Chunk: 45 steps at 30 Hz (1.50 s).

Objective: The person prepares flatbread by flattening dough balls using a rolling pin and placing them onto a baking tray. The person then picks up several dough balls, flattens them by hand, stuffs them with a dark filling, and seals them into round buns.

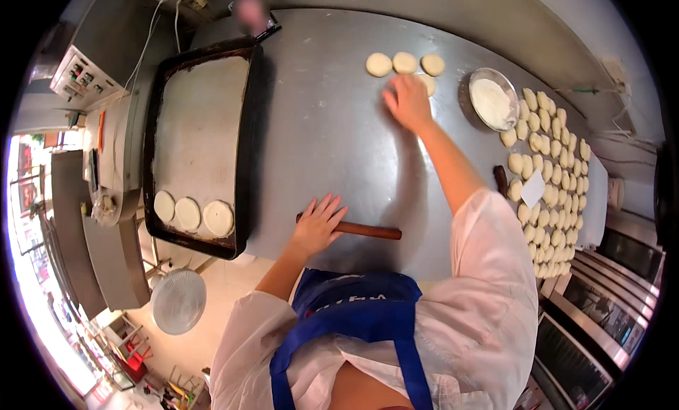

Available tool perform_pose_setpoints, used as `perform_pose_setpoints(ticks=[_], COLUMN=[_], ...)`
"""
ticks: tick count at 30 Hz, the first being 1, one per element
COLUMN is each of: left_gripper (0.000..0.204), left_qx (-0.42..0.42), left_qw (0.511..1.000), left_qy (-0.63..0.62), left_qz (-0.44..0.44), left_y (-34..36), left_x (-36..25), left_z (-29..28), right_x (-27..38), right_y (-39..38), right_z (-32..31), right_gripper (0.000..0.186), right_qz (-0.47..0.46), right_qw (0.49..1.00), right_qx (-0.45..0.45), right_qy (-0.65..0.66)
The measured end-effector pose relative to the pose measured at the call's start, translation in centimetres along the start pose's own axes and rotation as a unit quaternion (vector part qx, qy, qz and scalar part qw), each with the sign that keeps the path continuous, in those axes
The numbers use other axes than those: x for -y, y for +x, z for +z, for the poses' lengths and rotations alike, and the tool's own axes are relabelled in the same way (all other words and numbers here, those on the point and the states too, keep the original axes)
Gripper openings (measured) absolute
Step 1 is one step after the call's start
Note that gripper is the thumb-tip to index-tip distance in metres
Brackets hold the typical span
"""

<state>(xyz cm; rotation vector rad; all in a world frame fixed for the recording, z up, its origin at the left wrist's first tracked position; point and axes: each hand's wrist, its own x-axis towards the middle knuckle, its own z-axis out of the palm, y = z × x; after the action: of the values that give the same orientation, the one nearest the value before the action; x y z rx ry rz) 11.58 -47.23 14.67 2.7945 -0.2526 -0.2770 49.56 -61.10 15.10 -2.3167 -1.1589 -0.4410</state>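
My left hand (318, 224) lies with its fingers spread over one end of a dark wooden rolling pin (369, 231) on the steel table, near my blue apron. My right hand (409, 104) reaches out to a small group of round flattened dough pieces at the far side. Its thumb stands apart from the fingers, and the fingertips are at the near edge of one dough disc (404, 62). Another dough disc (427, 84) is partly covered by that hand. To either side lie a left disc (379, 65) and a right disc (433, 65).
A dark-rimmed baking tray (244, 137) stands at the left with three flat dough rounds (187, 213) at its near end. On the right are a metal bowl of white flour (493, 100), many small dough balls (556, 176), a white scraper (532, 188) and a dark handle (501, 180).
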Motion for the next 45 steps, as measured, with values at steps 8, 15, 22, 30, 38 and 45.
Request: perform_pose_setpoints(ticks=[8,15,22,30,38,45], left_gripper=[0.063,0.062,0.063,0.061,0.057,0.054], left_qx=[-0.029,-0.04,-0.016,-0.075,-0.144,-0.164], left_qw=[0.995,0.995,0.994,0.965,0.939,0.93], left_qy=[-0.011,-0.015,0.013,-0.056,-0.025,-0.017], left_qz=[-0.092,-0.094,-0.107,-0.243,-0.31,-0.329], left_y=[-0.3,0.4,0.1,-5.2,-4.4,-3.1], left_x=[-1.6,-1.8,-1.9,-1.0,-2.3,-2.4], left_z=[0.5,1.0,1.0,2.9,3.5,3.2], right_x=[-3.9,2.9,-1.4,6.5,-8.4,-21.2], right_y=[4.9,1.0,-8.9,-20.0,-16.5,-9.6], right_z=[6.6,2.9,-6.4,-16.3,-15.1,-12.1], right_gripper=[0.033,0.043,0.041,0.04,0.022,0.02], right_qz=[0.104,0.156,0.476,0.417,0.323,0.309], right_qw=[0.99,0.976,0.794,0.852,0.943,0.925], right_qx=[-0.007,-0.07,-0.245,0.208,-0.076,0.187], right_qy=[-0.099,0.135,0.29,0.24,0.028,-0.116])
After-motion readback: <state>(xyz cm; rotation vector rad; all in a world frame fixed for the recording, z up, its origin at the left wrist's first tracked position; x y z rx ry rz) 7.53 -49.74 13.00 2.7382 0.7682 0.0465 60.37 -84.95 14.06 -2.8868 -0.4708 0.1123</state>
